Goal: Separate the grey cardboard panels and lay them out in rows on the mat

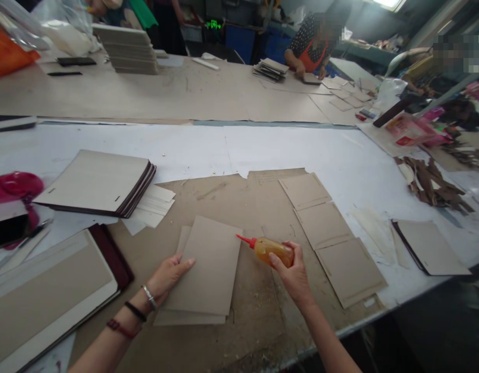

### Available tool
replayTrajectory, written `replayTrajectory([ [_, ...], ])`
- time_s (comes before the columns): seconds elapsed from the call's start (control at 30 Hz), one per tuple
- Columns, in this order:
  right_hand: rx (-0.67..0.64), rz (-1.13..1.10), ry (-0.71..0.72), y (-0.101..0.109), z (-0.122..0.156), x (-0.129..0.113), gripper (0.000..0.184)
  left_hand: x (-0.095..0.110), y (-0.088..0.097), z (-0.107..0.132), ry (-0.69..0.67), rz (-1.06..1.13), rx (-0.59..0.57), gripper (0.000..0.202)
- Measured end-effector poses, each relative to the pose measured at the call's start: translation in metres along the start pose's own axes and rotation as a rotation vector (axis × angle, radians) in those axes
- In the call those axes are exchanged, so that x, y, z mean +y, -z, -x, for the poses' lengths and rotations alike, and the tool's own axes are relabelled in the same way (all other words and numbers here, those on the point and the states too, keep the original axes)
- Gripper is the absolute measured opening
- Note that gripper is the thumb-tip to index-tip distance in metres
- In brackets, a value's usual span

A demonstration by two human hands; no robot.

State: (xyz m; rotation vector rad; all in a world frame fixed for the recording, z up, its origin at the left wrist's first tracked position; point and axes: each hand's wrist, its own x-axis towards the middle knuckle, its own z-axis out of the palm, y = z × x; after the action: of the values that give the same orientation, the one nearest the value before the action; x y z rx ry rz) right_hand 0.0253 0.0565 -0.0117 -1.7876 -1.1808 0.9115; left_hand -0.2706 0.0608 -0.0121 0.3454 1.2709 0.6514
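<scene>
My left hand [173, 274] grips the left edge of a grey-brown cardboard panel [210, 269], thumb on top and fingers underneath. Another cardboard sheet [188, 317] shows beneath that panel, slightly out of line with it. In my right hand [292, 272] is a squeeze bottle [274, 251] of amber liquid, probably glue, with a red nozzle. The bottle lies sideways, its tip pointing left at the panel's upper right edge; whether it touches cannot be told. Right of the bottle, three cardboard panels [323, 228] lie in a slanting row, each with a strip along one edge.
At left sit a stack of dark-edged covers [95, 181], a large maroon-edged cover [68, 290] and a phone [8, 230]. Brown scraps [434, 184] and a single cover [430, 246] lie right. Across the table, a co-worker in an orange apron [311, 54] handles panels near a tall board stack [126, 49].
</scene>
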Motion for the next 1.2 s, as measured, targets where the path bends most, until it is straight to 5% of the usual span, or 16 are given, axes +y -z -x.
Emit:
replayTrajectory([
  [0.3, -0.036, 0.164, 0.2, 0.003, -0.001, -0.003, 0.041, -0.002, 0.002, -0.002, -0.004, 0.011, -0.008, 0.064],
  [1.0, -0.176, 0.174, 0.153, 0.023, 0.061, -0.001, 0.034, -0.007, 0.008, -0.008, -0.063, -0.067, -0.01, 0.053],
  [1.2, -0.223, 0.151, 0.129, 0.028, 0.077, 0.002, 0.035, -0.007, 0.007, -0.007, -0.059, -0.09, 0.004, 0.037],
])
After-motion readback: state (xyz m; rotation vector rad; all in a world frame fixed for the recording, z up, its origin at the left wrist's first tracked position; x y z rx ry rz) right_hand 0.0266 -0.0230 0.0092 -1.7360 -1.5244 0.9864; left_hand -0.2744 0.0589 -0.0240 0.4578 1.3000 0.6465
